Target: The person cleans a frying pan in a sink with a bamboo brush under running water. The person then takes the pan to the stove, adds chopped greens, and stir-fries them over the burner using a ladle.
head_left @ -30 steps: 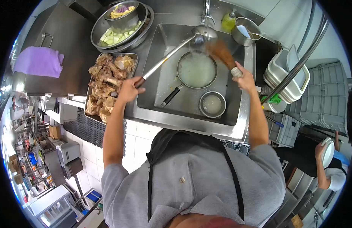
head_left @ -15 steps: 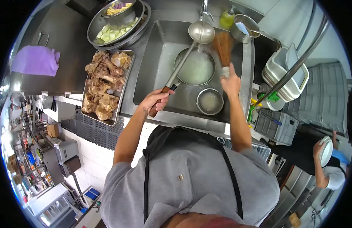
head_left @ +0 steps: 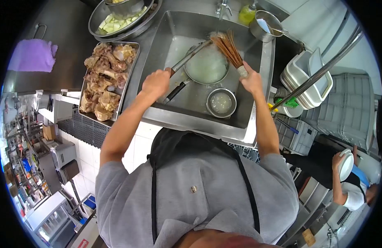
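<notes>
My left hand (head_left: 156, 84) is closed round the handle of a metal ladle (head_left: 192, 54), whose bowl end is hard to see beside the brush tips. My right hand (head_left: 251, 79) grips a brown bristle brush (head_left: 229, 48) by its pale wrapped end. The bristles point up and left, over the far edge of a pan of cloudy water (head_left: 206, 65) in the metal sink (head_left: 245, 109). A black pan handle (head_left: 176, 91) points toward me. Nearer me in the sink is a small round bowl of cloudy liquid (head_left: 221, 102). The faucet (head_left: 223, 9) is above.
To the left lie a tray of meaty bones (head_left: 104, 84) and bowls of cut vegetables (head_left: 116, 24). Behind the sink are a soap bottle (head_left: 247, 13) and a metal pot (head_left: 266, 27). White tubs (head_left: 308, 78) stand right; a co-worker (head_left: 344, 182) holds white dishes.
The ladle has turned over and moved down from under the faucet to the brush. My left hand has risen and moved left. The bristles have swung left toward the ladle.
</notes>
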`<state>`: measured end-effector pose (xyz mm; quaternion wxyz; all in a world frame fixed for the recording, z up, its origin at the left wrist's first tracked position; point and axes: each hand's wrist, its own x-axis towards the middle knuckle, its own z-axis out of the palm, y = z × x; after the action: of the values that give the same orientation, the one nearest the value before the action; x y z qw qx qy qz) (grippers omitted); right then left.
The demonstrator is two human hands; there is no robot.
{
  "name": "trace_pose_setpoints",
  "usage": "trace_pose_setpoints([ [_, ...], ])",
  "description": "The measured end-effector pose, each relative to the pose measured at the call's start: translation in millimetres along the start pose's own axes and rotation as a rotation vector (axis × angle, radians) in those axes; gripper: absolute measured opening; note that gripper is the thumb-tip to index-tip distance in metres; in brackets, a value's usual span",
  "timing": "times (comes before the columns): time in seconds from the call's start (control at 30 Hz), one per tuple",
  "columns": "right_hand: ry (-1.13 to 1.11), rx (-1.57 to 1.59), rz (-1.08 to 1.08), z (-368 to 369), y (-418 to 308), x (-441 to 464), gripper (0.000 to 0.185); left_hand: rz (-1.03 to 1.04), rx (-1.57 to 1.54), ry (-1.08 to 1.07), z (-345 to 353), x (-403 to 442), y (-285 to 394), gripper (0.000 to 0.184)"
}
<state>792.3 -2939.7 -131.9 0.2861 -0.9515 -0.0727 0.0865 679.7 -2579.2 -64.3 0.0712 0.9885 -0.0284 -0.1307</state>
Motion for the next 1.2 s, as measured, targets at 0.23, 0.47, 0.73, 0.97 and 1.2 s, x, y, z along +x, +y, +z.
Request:
trace_pose_setpoints([
  [0.23,-0.049,0.388,0.134,30.1,-31.7,-27.9,0.081,0.001,0.335,0.153,-31.6,17.3,5.1,0.039],
  [0.47,-0.056,0.619,0.417,28.1,-36.1,-22.5,0.080,0.138,0.610,0.401,-39.0,32.8,-21.6,0.037],
  [0.73,-0.297,1.096,0.466,37.7,-58.5,-23.9,0.082,0.138,0.751,0.633,-55.6,54.7,-39.0,0.011],
  [0.97,-0.466,1.035,0.349,45.4,-48.2,-40.6,0.079,-0.127,0.224,0.264,-56.3,42.1,-38.2,0.021],
  [1.2,-0.258,0.604,0.212,42.0,-32.3,-41.0,0.074,-0.359,-0.890,-0.343,-16.9,17.1,-64.8,0.023],
])
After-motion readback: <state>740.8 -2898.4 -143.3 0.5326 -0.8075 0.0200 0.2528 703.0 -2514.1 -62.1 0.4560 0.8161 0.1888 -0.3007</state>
